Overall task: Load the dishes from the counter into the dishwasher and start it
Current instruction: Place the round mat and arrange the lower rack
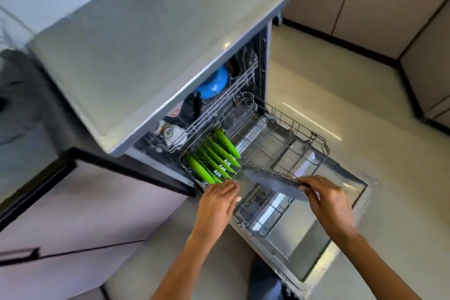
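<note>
Both arms reach forward and down over the open dishwasher (155, 61). The right hand (326, 200) curls its fingers around the near edge of a gray plate (272, 180) and holds it tilted over the bottom rack (304, 143). The left hand (219, 200) lies palm down with its fingers mostly straight, and its fingertips touch the near corner of the rack, just beside a row of green plates (214, 156). The green plates stand on edge in the left side of the bottom rack. A blue bowl (211, 84) and a white cup (173, 133) sit in the top rack. The door (336, 238) lies flat under the pulled-out rack. No writing can be read; the picture is too blurry.
</note>
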{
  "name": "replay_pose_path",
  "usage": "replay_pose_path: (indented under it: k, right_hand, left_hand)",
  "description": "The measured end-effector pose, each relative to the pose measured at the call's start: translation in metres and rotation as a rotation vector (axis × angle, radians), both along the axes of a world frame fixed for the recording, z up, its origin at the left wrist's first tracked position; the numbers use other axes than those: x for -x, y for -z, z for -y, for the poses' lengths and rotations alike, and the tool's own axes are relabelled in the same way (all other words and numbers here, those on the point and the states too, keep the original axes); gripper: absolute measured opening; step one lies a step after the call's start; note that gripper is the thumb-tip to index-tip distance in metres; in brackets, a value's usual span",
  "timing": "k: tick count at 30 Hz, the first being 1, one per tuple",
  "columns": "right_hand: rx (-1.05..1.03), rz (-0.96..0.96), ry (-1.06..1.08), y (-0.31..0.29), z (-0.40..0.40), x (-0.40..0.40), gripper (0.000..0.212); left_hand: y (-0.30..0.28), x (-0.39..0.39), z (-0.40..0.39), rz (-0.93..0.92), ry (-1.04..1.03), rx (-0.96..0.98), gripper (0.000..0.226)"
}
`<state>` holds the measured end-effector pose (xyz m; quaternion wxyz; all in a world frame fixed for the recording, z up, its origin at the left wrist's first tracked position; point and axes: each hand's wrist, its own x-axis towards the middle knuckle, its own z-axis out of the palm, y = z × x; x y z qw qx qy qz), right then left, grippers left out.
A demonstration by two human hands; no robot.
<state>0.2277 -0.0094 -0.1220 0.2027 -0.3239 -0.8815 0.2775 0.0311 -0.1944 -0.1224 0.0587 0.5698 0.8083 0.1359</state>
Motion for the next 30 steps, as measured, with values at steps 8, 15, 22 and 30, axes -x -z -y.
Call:
replay_pose_path:
  k: [8,15,22,30]
  right_hand:
    - [0.062,-0.119,0.11,0.106,-0.052,0.066,0.018]
    - [0.102,-0.18,0.082,0.147,-0.07,0.121,0.016]
    - [0.182,-0.203,0.133,0.147,-0.08,0.156,0.018]
    - [0.212,-0.157,0.155,0.152,-0.1,0.197,0.018]
  left_hand:
    - [0.187,0.039,-0.004,-0.101,0.258,0.792,0.052]
    - [0.243,0.053,0.0,-0.046,0.357,1.084,0.059]
    - [0.25,0.056,-0.003,0.009,0.353,1.148,0.061]
    - [0.261,0.055,-0.004,0.019,0.289,1.177,0.058]
